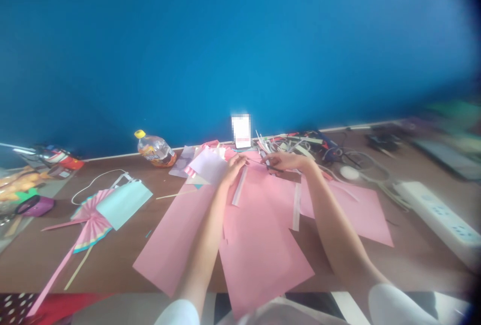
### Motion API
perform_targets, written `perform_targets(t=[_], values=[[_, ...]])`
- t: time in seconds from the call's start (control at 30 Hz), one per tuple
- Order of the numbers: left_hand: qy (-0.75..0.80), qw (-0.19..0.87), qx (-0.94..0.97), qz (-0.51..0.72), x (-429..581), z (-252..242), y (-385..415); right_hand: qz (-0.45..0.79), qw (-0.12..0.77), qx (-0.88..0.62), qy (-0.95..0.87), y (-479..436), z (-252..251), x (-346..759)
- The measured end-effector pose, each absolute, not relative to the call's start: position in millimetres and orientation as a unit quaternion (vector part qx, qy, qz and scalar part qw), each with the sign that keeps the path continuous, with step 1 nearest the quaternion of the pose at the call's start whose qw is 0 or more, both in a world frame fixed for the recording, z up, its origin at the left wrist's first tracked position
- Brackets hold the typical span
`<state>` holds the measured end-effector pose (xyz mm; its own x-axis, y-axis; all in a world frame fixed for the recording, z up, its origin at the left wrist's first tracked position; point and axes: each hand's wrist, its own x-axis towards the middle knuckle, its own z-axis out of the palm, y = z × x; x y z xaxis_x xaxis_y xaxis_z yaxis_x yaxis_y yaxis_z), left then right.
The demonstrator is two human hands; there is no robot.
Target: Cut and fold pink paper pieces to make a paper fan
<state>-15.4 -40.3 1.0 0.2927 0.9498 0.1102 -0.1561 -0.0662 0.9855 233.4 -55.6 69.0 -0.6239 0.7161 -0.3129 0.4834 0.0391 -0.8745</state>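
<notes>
My left hand (236, 164) is closed in a pinch over the far part of the pink paper (259, 245). What its fingertips hold is too small to make out. A whitish strip (239, 187) runs toward me from just below them. To its right, my right hand (285, 161) is closed around scissors (276, 169) with dark handles, whose thin blades seem to point left toward my left hand. Another whitish strip (296, 209) lies along the paper's right edge. More pink sheets (176, 237) spread out under my forearms.
A pink folded-paper fan (92, 220) with a light blue sheet (126, 204) lies at left. Behind are a yellow-capped bottle (156, 149), a bright upright screen (241, 131) and paper scraps (293, 143). A white power strip (439, 210) and cables (370, 165) are at right.
</notes>
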Motion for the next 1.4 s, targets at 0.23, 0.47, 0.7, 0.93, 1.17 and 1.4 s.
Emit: perform_targets(t=[0.23,0.47,0.7,0.93,1.17,1.4], values=[[0.395,0.576,0.449,0.557,-24,-12,-23,0.524,0.072,-0.430,-0.732,-55,68,242],[0.390,0.577,0.463,0.548,-23,-17,-23,0.441,0.115,-0.500,-0.737,-52,67,264],[0.423,0.526,0.497,0.545,-21,-14,-27,0.419,0.131,-0.525,-0.729,-51,65,274],[0.421,0.533,0.503,0.534,-21,-6,-30,0.372,0.164,-0.558,-0.723,-51,68,270],[0.426,0.534,0.527,0.506,-23,-7,-29,0.342,0.224,-0.585,-0.701,-45,60,273],[0.404,0.523,0.538,0.524,-21,-4,-31,0.328,0.306,-0.614,-0.650,-44,57,274]])
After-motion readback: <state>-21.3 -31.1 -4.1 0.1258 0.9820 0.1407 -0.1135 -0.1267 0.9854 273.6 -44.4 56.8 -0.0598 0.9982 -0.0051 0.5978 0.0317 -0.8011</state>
